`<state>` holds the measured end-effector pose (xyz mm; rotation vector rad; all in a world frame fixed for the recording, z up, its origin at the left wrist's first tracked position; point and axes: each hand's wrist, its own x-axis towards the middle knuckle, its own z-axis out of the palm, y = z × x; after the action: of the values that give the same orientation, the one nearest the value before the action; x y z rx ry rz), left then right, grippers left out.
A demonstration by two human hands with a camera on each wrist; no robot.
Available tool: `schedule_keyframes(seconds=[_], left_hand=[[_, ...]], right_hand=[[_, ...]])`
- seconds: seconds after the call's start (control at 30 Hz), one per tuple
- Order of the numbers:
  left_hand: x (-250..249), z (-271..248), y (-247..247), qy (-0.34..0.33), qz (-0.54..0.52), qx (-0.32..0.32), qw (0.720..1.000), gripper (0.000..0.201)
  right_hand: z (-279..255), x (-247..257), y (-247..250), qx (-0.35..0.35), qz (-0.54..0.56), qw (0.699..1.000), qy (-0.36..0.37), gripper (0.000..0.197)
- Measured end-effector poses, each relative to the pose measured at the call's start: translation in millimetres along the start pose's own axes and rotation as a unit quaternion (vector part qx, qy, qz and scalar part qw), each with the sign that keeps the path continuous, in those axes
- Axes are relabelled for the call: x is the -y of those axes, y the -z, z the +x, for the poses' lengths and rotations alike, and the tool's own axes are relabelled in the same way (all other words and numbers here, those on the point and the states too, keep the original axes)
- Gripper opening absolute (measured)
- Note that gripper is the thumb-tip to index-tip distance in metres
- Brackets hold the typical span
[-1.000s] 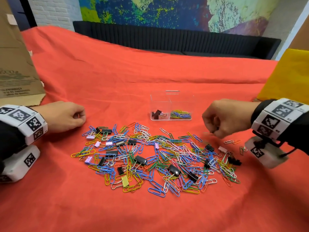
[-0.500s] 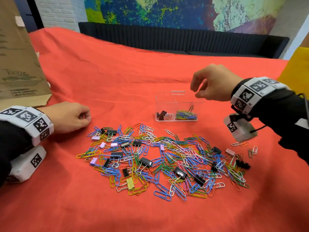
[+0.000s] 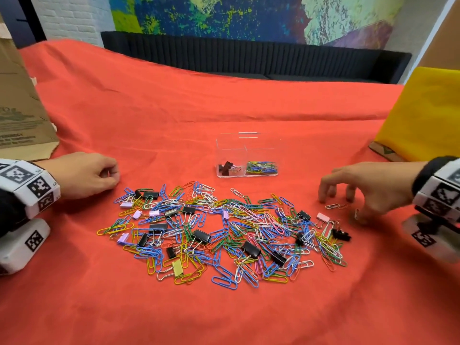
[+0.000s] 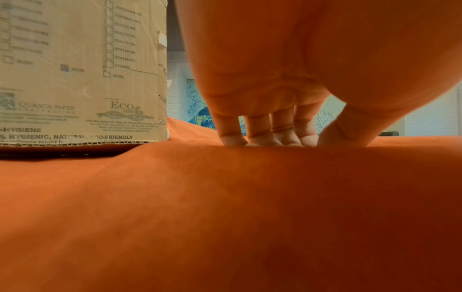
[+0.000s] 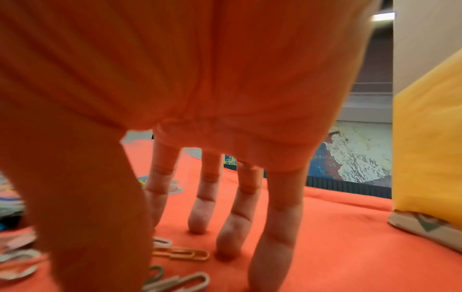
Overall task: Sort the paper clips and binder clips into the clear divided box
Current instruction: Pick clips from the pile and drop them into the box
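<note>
A pile of coloured paper clips and black, lilac and yellow binder clips (image 3: 224, 230) lies on the red cloth. Behind it stands the clear divided box (image 3: 246, 145): binder clips (image 3: 227, 168) in its left half, paper clips (image 3: 261, 167) in its right. My right hand (image 3: 346, 197) hovers at the pile's right edge, fingers (image 5: 201, 215) spread and pointing down around a few loose paper clips (image 5: 181, 254), holding nothing. My left hand (image 3: 99, 175) rests on the cloth left of the pile, fingers (image 4: 260, 132) loosely curled and empty.
A cardboard box (image 3: 17, 115) stands at the far left, close to my left hand. A yellow-covered box (image 3: 428, 115) stands at the far right behind my right hand. A dark sofa (image 3: 249, 58) runs along the table's far edge.
My right hand rose from the pile to above the box's right compartment, then came back down, open, to the loose clips at the pile's right edge. My left hand stayed put.
</note>
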<state>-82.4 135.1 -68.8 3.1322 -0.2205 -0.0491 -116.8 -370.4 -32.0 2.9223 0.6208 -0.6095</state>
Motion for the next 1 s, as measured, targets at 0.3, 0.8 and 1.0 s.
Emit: schedule_keyframes(seconds=[0.3, 0.8, 1.0], left_hand=[[-0.7, -0.1, -0.9, 0.001, 0.006, -0.013, 1.0, 0.012], [1.2, -0.4, -0.1, -0.003, 0.001, -0.007, 1.0, 0.011], [0.0, -1.4, 1.2, -0.003, 0.007, -0.006, 1.0, 0.012]], right_hand=[[-1.6, 11.7, -8.4, -0.07, -0.015, 0.997, 0.008, 0.022], [25.5, 34.6, 53.3, -0.151, 0.009, 0.988, 0.011, 0.022], [67.9, 56.0, 82.9, -0.345, 0.032, 0.938, 0.021, 0.017]])
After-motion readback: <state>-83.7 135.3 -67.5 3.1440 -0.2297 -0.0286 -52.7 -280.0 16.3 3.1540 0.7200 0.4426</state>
